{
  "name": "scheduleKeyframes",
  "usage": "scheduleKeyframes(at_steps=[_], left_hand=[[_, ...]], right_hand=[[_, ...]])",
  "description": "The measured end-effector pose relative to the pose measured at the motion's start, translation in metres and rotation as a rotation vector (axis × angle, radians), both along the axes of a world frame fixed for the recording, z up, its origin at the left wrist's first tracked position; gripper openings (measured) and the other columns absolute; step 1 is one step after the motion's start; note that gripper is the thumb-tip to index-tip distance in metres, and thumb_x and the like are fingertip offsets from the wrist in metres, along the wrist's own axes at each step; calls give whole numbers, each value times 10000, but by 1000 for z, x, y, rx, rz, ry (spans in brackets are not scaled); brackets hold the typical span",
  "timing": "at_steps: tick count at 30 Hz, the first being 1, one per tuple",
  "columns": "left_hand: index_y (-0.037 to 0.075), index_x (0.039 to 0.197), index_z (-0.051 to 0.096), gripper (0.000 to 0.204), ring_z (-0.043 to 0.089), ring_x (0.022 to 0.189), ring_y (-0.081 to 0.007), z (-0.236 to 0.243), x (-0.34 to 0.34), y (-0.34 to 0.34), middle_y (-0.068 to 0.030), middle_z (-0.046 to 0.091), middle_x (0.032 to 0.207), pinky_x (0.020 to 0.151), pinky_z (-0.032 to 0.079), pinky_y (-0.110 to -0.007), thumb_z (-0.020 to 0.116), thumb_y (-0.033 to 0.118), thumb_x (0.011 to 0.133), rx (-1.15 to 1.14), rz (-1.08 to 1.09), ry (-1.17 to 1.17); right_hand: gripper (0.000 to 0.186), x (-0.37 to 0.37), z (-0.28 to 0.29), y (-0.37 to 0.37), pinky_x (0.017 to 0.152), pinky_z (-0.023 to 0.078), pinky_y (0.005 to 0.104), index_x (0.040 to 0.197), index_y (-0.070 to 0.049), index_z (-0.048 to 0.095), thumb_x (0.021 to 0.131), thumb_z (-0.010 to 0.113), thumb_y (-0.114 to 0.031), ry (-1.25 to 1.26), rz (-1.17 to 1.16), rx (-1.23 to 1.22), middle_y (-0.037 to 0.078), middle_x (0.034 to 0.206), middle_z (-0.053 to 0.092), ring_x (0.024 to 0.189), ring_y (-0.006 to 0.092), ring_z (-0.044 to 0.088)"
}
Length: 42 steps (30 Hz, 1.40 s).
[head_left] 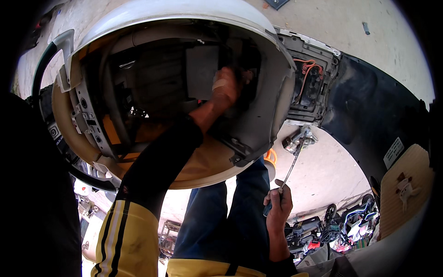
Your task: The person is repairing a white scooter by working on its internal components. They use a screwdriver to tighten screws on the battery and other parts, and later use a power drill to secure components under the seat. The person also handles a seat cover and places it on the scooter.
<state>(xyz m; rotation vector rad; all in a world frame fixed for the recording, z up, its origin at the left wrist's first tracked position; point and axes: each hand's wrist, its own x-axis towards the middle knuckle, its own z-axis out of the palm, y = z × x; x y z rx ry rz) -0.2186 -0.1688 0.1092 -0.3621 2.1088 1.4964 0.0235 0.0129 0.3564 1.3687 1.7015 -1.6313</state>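
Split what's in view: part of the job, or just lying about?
Likely part of the job:
- white body shell, left hand reaching inside
- long-shafted screwdriver in the right hand

Apparently just lying about:
- heap of mixed parts, lower right
- small gray scrap on the floor, upper right

A striped yellow sleeve (131,237) meets black cuff (159,164).

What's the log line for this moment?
left hand: inside open white shell, grip unclear | right hand: holding screwdriver outside shell
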Motion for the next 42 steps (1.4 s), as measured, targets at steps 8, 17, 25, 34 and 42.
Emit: scheduleKeyframes(at_steps=[8,17,25,34,42], left_hand=[[5,987,768,165,713,915,-160,14,-14,-14,-117,781,978,828,542,-324,718,26,831,23,-154,-13],[52,1080,759,246,709,915,-242,-7,-15,-43,-149,761,987,836,544,-365,764,81,836,75,-102,-175],[4,1082,719,214,718,927,-315,1,-2,-21,-172,732,976,847,553,-417,712,110,896,-200,-494,114],[-4,1029,716,252,699,831,-365,17,7,-11,-226,700,935,750,535,-444,712,228,930,-118,-172,-45],[-7,986,734,294,727,902,-396,-4,0,4,-238,729,946,756,570,-439,668,276,947,-289,-301,-11]], right_hand=[[276,1,-4,2,605,443,244,1271,18,595,1057,584,-157,-2,-4,6,7,777,524,669,81,500],[283,0,-9,5,623,445,242,1287,28,599,1048,584,-122,-5,-29,0,10,756,534,657,85,498],[290,2,-11,7,622,449,242,1293,31,596,1051,591,-130,-12,-17,0,7,757,545,657,83,505],[269,6,-14,14,619,453,243,1276,30,603,1051,582,-116,8,-21,26,7,748,544,652,80,504],[259,5,-15,13,616,455,243,1274,24,603,1055,576,-111,17,-32,15,1,752,539,651,77,498]])
